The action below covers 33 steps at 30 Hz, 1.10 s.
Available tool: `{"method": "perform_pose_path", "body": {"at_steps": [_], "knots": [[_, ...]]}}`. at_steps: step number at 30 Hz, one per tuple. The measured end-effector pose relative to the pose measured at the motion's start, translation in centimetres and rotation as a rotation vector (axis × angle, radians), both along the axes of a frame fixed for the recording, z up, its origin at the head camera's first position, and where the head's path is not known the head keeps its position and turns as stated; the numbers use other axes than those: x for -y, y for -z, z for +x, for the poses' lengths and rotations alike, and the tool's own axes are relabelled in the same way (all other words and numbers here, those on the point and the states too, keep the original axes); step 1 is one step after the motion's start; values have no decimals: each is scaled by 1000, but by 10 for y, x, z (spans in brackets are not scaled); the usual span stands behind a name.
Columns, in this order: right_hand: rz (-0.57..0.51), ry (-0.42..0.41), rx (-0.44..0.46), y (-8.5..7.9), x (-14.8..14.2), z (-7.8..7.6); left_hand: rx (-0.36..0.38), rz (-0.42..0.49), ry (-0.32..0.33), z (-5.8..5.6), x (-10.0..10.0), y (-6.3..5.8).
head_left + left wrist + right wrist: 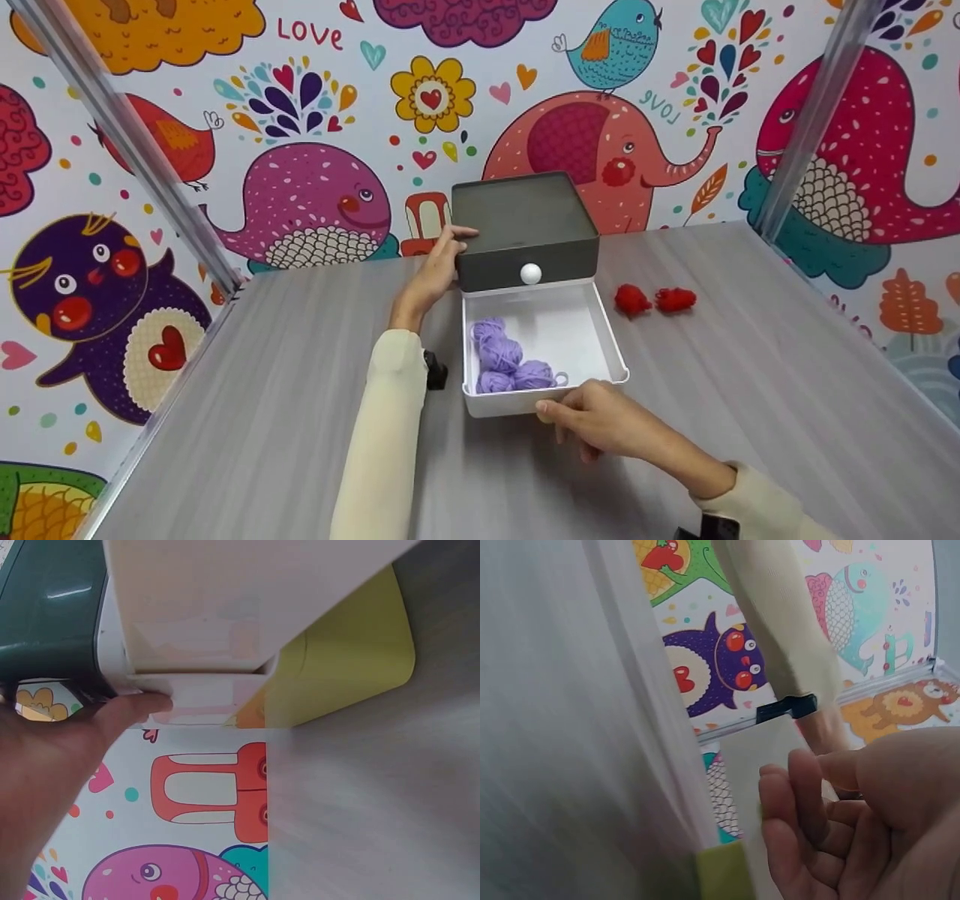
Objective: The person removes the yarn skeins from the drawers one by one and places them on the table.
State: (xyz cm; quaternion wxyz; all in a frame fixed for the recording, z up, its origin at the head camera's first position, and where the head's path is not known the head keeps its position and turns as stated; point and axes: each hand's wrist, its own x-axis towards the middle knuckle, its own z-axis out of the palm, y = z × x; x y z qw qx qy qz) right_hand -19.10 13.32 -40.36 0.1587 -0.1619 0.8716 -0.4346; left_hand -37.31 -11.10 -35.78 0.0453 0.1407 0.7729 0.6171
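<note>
A small drawer box with a dark grey top tier (525, 214) has its white drawer (577, 330) pulled out towards me. Several balls of purple yarn (501, 352) lie in the drawer's left part. My left hand (431, 281) grips the box's left side, fingers over the dark top edge; in the left wrist view its thumb (142, 705) presses the white side. At the drawer's front is my right hand (600, 416), fingers curled and thumb against the front panel. Whatever lies between those fingertips is hidden, also in the right wrist view.
Two red yarn bundles (632, 300) lie on the grey table right of the box. Beneath the white drawer sits a yellow tier (352, 652). A white knob (531, 274) sticks out from the dark tier. Printed panels with metal posts (814, 120) enclose the table.
</note>
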Motion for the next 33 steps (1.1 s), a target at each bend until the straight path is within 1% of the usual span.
{"method": "perform_pose_path", "body": {"at_steps": [5, 9, 12, 15, 18, 23, 26, 31, 33], "knots": [[-28, 17, -51, -14, 0, -1, 3, 5, 7, -1, -1, 0], [-80, 20, -54, -20, 2, -2, -5, -5, 10, -1, -1, 0], [-147, 25, -42, -23, 6, -4, -7, -7, 8, -1, -1, 0], [-204, 58, -62, -25, 10, -6, -5, -10, 7, -1, -1, 0], [-240, 105, -124, -27, 14, -10, -4, -15, 6, 0, 0, 0], [-221, 146, -254, -28, 21, -20, 0, -18, -5, 0, 0, 1], [-205, 148, -279, -27, 24, -25, 1, -15, -9, 0, 1, 1], [-191, 166, -282, -25, 31, -31, 0, -8, -13, -1, 1, 1], [-176, 172, -323, -24, 34, -33, -5, -13, -11, 0, 1, 1]]}}
